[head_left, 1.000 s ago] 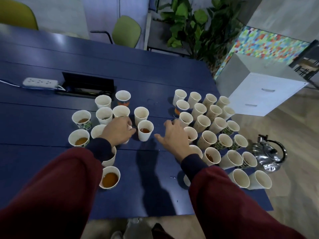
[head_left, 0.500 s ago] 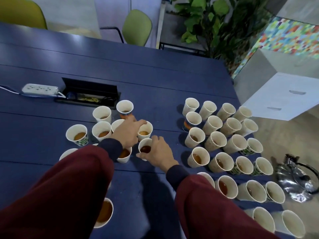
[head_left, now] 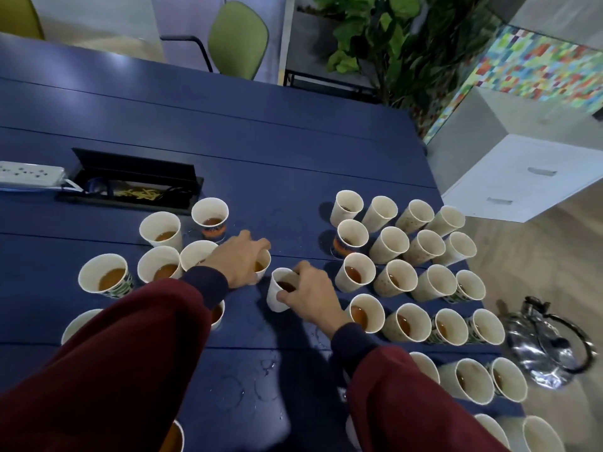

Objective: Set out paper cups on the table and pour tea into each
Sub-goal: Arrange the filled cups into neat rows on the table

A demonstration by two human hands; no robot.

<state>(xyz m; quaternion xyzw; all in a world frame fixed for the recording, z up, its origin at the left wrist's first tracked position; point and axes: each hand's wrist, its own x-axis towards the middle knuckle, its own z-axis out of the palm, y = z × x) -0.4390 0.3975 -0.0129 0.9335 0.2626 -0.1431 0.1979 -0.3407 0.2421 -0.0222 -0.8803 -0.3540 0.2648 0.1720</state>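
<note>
Many white paper cups with brown tea stand on the blue table [head_left: 261, 151] in two clusters. My left hand [head_left: 239, 262] grips a tea-filled cup [head_left: 262, 267] at the right side of the left cluster [head_left: 160, 256]. My right hand [head_left: 310, 295] holds another cup of tea [head_left: 277, 296] by its rim and side, in the gap between the clusters. The right cluster [head_left: 408, 275] runs in rows toward the table's right edge. A shiny metal kettle [head_left: 548, 347] with a black handle sits on the floor to the right.
A black cable box [head_left: 130, 184] with its lid up is set into the table at the back left, beside a white power strip [head_left: 29, 172]. Green chairs [head_left: 238, 37], a large plant [head_left: 408, 44] and a white drawer cabinet [head_left: 522, 181] stand beyond. Water drops lie on the table near me.
Both hands moved forward and took hold of cups: the left went to a cup farther back, the right swung left from the right cluster onto the middle cup. The view tilted down and closer.
</note>
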